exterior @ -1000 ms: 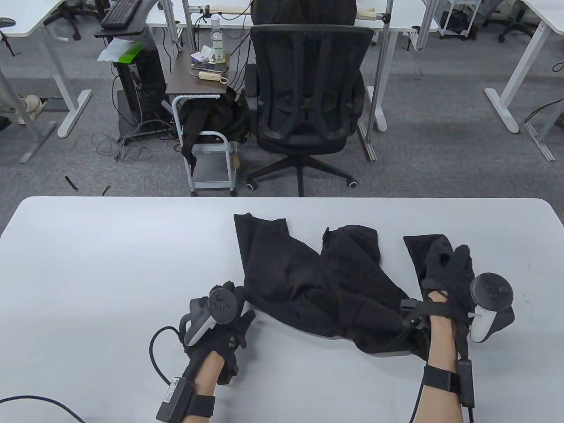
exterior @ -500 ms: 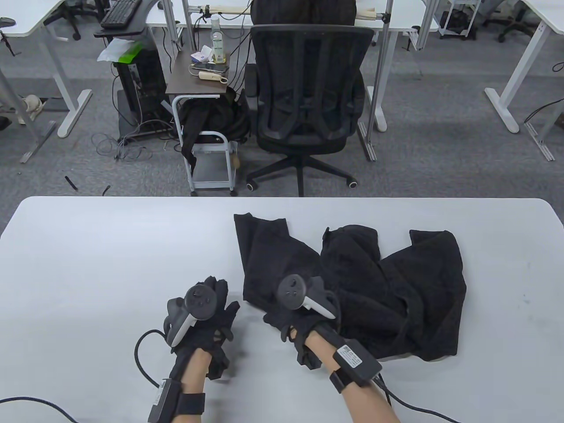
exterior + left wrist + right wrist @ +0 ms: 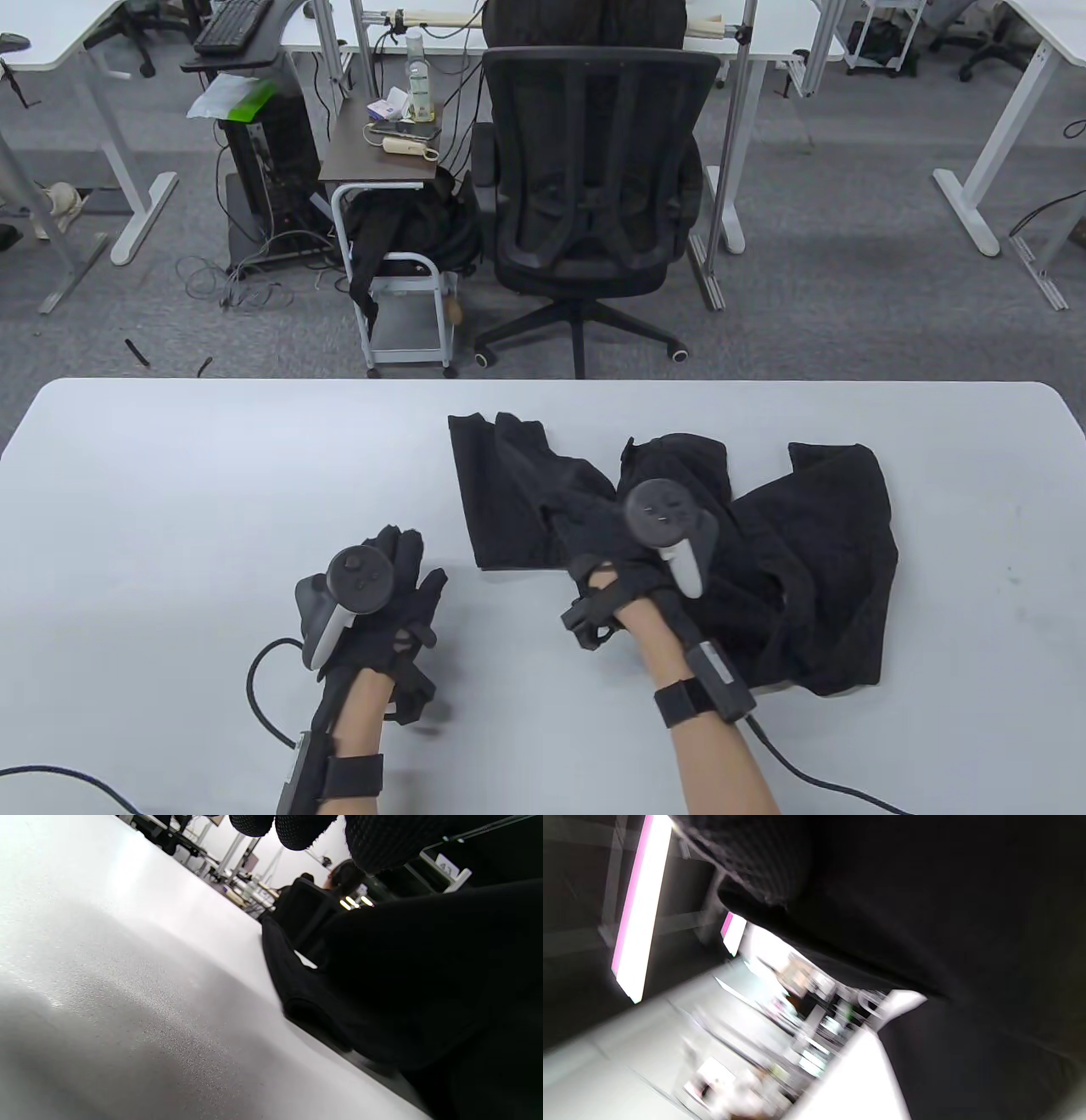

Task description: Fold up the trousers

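- On the white table (image 3: 170, 475), right of its middle and toward the near edge, the black trousers (image 3: 806, 560) are spread in a crumpled heap, with one flat part reaching toward the far side at the heap's left end.
- Beyond the table's far edge, a black office chair (image 3: 585, 195) is seen on the grey carpet, with a small rolling cart (image 3: 399, 280) just to its left.
- Over the left-middle part of the trousers the right hand (image 3: 628, 543) is placed, with cloth gathered and raised at its fingers; the fabric appears to be gripped, though the fingers themselves are hidden under the tracker and the black cloth.
- In the right wrist view only dark cloth and blurred surroundings are made out.
- Left of the trousers and apart from them, the left hand (image 3: 382, 594) is held above the bare tabletop, its fingers loosely extended and nothing held.
- In the left wrist view the gloved fingertips (image 3: 297, 832) are seen hanging clear of the table, with the trousers' folded edge (image 3: 297, 1001) lying to the right.
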A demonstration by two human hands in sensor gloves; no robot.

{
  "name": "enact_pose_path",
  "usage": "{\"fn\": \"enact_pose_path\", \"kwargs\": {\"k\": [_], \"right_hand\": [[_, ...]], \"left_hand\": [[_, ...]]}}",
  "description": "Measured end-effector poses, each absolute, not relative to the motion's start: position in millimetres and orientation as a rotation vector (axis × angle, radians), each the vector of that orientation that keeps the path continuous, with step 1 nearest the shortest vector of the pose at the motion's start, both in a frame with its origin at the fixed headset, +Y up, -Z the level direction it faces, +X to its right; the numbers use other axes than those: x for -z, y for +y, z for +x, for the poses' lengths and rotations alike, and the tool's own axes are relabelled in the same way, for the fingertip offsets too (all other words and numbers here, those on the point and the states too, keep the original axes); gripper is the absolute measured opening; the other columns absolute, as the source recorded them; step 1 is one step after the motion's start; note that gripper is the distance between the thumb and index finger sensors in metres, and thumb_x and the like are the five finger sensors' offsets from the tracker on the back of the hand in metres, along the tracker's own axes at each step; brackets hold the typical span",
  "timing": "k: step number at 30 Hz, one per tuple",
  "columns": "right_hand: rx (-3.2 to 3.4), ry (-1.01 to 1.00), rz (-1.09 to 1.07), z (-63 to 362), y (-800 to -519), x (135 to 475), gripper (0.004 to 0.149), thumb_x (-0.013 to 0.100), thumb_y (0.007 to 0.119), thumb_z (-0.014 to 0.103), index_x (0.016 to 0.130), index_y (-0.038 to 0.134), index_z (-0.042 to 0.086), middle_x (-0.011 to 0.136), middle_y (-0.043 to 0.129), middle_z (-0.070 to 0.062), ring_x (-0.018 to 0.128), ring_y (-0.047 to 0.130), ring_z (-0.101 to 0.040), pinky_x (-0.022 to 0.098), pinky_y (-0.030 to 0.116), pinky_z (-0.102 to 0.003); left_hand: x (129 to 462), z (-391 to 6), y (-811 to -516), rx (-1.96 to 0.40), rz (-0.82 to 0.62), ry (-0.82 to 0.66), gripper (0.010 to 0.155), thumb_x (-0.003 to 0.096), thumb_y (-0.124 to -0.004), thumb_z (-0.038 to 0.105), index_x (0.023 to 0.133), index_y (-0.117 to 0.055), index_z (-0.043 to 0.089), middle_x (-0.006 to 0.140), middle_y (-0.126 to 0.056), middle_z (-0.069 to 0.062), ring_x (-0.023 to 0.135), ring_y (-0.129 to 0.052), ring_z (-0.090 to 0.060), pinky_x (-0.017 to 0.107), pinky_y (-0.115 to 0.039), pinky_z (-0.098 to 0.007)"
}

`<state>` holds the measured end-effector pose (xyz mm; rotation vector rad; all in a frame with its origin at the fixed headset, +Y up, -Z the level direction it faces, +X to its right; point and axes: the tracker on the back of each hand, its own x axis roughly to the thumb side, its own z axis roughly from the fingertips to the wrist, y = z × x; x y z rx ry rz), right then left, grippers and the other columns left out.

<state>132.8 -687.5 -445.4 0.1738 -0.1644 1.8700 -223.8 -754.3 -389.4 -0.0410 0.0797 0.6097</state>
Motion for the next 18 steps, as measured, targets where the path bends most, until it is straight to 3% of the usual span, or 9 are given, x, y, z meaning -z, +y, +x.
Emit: {"fn": "enact_pose_path", "kwargs": {"k": [5,9,10,12,13,15,18], "right_hand": [[-1.488,-0.369,0.089,249.4,-655.9,417.5,0.045,0.049,0.078,0.031,0.091,0.083,0.015,0.086,0.088,-0.013,0.085,0.081,-0.039,0.067,0.059,-0.06],[-1.42,-0.498,-0.236,331.9,-669.8,393.8,0.047,0.05,0.077,0.031,0.093,0.079,0.013,0.091,0.083,-0.016,0.089,0.074,-0.042,0.069,0.054,-0.062],[-1.485,-0.54,-0.412,352.6,-678.8,385.3,0.049,0.05,0.077,0.031,0.095,0.077,0.012,0.092,0.081,-0.017,0.089,0.072,-0.043,0.069,0.053,-0.062],[-1.667,-0.524,-0.67,375.9,-693.0,374.5,0.056,0.048,0.076,0.031,0.1,0.067,0.01,0.099,0.069,-0.019,0.093,0.063,-0.047,0.07,0.047,-0.064],[-1.76,-0.482,-0.7,381.4,-697.8,372.3,0.062,0.049,0.076,0.034,0.102,0.06,0.008,0.104,0.061,-0.021,0.096,0.054,-0.049,0.07,0.042,-0.066],[-1.927,-0.384,-0.683,382.8,-704.5,369.3,0.066,0.05,0.075,0.037,0.106,0.052,0.009,0.108,0.05,-0.021,0.099,0.046,-0.051,0.071,0.036,-0.067],[-2.071,-0.369,-0.543,355.2,-703.7,374.1,0.068,0.049,0.078,0.04,0.105,0.056,0.009,0.109,0.05,-0.022,0.1,0.044,-0.053,0.071,0.034,-0.069]], "left_hand": [[391.3,-219.9,-757.8,-0.598,-0.053,0.071,0.068,0.0508,-0.07,0.054,0.109,-0.045,0.029,0.124,-0.036,-0.005,0.113,-0.031,-0.038,0.079,-0.032,-0.061],[392.3,-216.5,-761.7,-0.597,-0.07,0.065,0.068,0.0507,-0.07,0.054,0.109,-0.045,0.029,0.124,-0.036,-0.004,0.113,-0.032,-0.038,0.079,-0.032,-0.061],[392.5,-215.5,-762.6,-0.592,-0.076,0.062,0.068,0.0507,-0.07,0.054,0.109,-0.045,0.029,0.124,-0.036,-0.005,0.113,-0.032,-0.037,0.079,-0.032,-0.061],[393.0,-213.6,-763.7,-0.588,-0.078,0.056,0.068,0.0507,-0.07,0.054,0.109,-0.045,0.029,0.124,-0.037,-0.005,0.113,-0.032,-0.038,0.079,-0.032,-0.061],[393.3,-212.9,-763.9,-0.586,-0.081,0.054,0.068,0.0507,-0.07,0.054,0.109,-0.045,0.029,0.124,-0.037,-0.005,0.113,-0.032,-0.038,0.079,-0.032,-0.061],[394.6,-211.4,-764.7,-0.583,-0.083,0.05,0.068,0.0508,-0.07,0.054,0.109,-0.045,0.029,0.124,-0.036,-0.005,0.113,-0.032,-0.038,0.079,-0.032,-0.061],[395.4,-208.3,-767.1,-0.567,-0.093,0.043,0.068,0.0507,-0.07,0.054,0.109,-0.045,0.029,0.124,-0.036,-0.005,0.113,-0.032,-0.038,0.079,-0.032,-0.061]]}}
